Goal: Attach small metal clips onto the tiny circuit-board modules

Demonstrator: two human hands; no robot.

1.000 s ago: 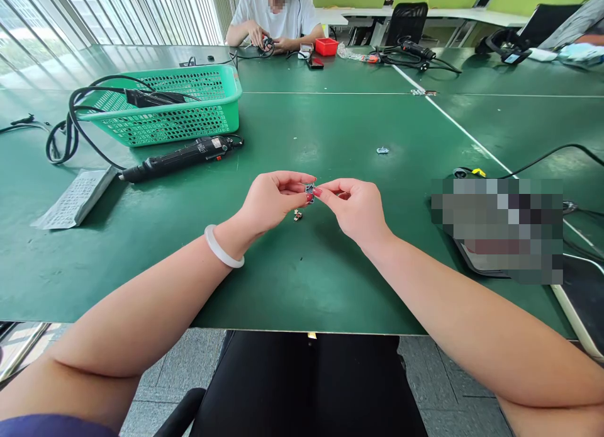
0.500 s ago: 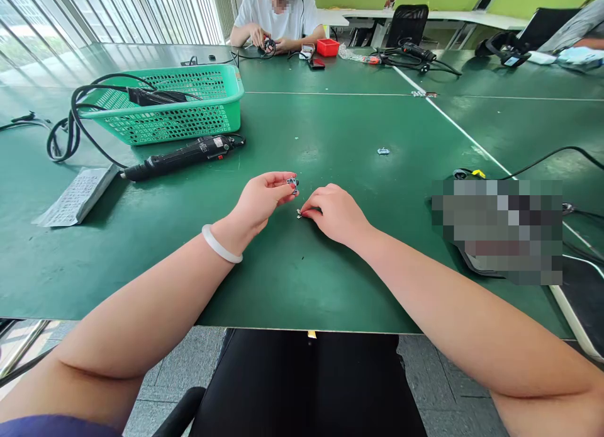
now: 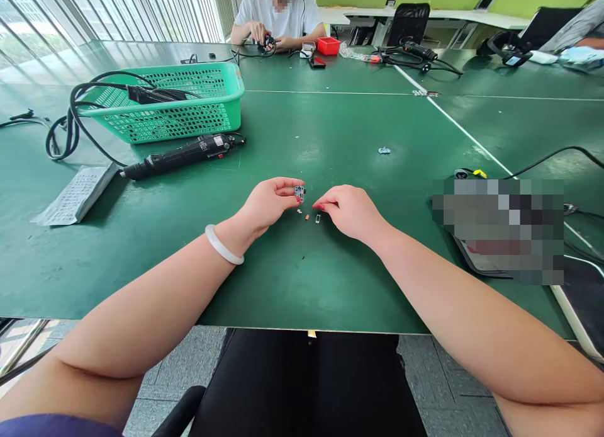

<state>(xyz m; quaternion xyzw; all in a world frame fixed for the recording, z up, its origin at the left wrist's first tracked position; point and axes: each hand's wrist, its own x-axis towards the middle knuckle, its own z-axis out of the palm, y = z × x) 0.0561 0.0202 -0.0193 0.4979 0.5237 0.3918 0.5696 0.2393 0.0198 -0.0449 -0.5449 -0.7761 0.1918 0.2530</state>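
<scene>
My left hand (image 3: 270, 202) pinches a tiny grey electronic part (image 3: 299, 191) between thumb and fingertips, just above the green table (image 3: 292, 273). My right hand (image 3: 352, 211) rests on the table beside it, fingers curled and pinched at the tips, which point at three very small loose parts (image 3: 309, 215) lying between the hands. Whether the right fingertips hold anything is too small to make out. A white bangle (image 3: 223, 247) circles my left wrist.
A black electric screwdriver (image 3: 182, 155) lies at left with its cord running past a green basket (image 3: 172, 101). A grey packet (image 3: 75, 195) lies far left. A small blue piece (image 3: 384, 150) sits farther back. Another person (image 3: 277, 15) works at the far edge.
My hands have separated: a second ago both held the grey part; the right hand went down to the loose parts, which now lie spread apart, and has drawn back slightly.
</scene>
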